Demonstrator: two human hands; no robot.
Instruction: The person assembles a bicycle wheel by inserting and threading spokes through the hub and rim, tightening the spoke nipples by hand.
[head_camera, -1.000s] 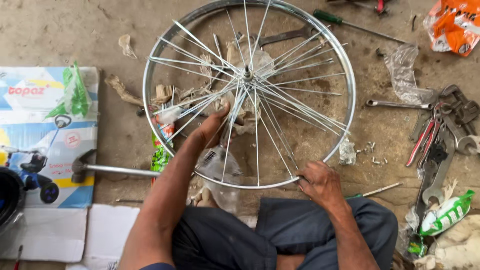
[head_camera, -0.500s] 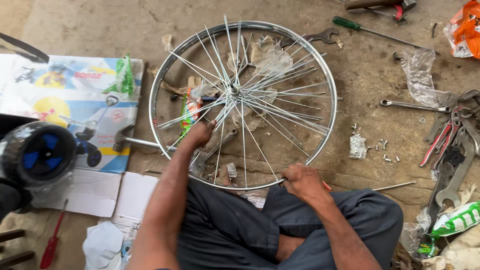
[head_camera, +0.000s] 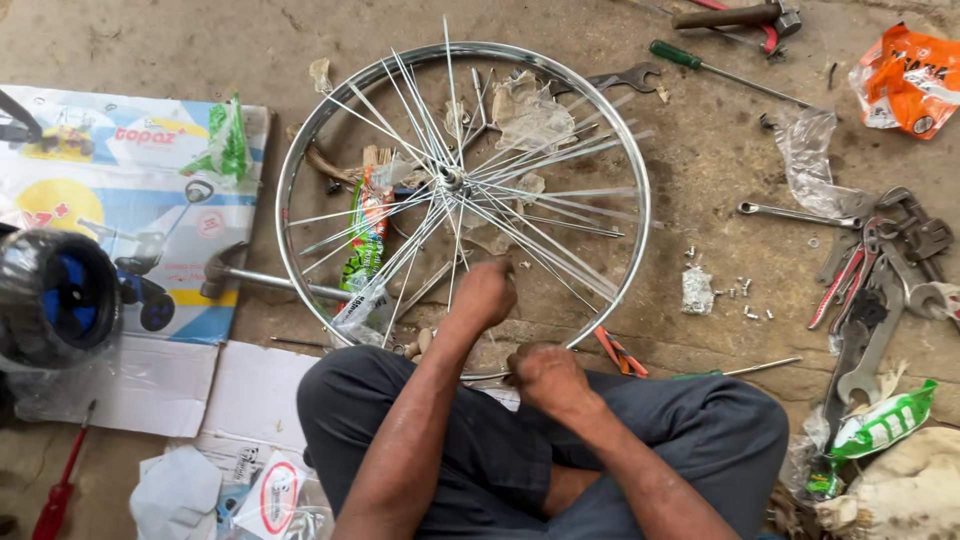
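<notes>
A silver bicycle wheel rim (head_camera: 640, 190) lies flat on the concrete floor, and loose, uneven spokes fan out from its hub (head_camera: 450, 180). I sit cross-legged at its near edge. My left hand (head_camera: 485, 295) reaches in over the near part of the rim, fingers closed on a spoke. My right hand (head_camera: 545, 378) rests on the near edge of the rim and grips it. Plastic wrappers and a green packet (head_camera: 368, 225) lie under the spokes.
A hammer (head_camera: 225, 272) pokes under the rim on the left, on a flattened printed box (head_camera: 130, 200). A plastic-wrapped black and blue wheel (head_camera: 60, 300) sits far left. Wrenches and pliers (head_camera: 880, 290), small metal bits (head_camera: 745, 300), a green screwdriver (head_camera: 700, 62) and an orange packet (head_camera: 910, 80) lie to the right.
My left hand has drawn back from near the hub toward the near rim. My right hand slid left along the rim. The spokes have shifted round and the view has swung.
</notes>
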